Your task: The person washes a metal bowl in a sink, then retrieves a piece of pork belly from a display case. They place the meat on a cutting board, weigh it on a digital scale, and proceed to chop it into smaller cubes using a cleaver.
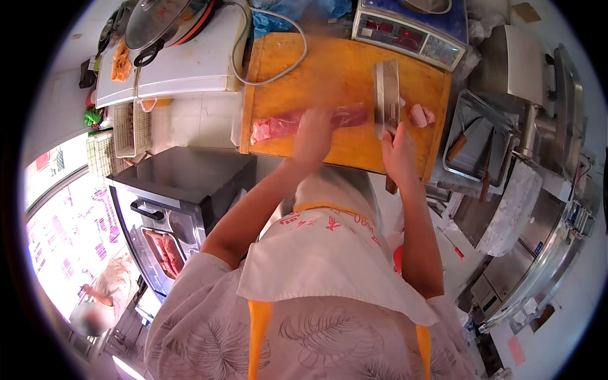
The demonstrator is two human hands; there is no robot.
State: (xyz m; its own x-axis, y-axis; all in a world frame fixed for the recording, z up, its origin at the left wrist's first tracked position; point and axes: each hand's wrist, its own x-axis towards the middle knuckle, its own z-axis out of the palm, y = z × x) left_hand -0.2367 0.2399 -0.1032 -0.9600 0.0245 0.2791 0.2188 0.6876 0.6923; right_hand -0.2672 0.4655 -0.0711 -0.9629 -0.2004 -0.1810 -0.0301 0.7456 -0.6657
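Board: wood, meat starts at the near-left corner
Meat: probably floppy, slippery, kinda hefty; pin it mid-length
Cleaver: right grip wrapped round its handle
Left grip: over meat, can't tell if clenched
Chunk: near right edge

Left hand partly hides meat.

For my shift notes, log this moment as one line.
left grip: on long meat strip; right grip: holding cleaver; small meat piece: right of cleaver; surface: wooden board
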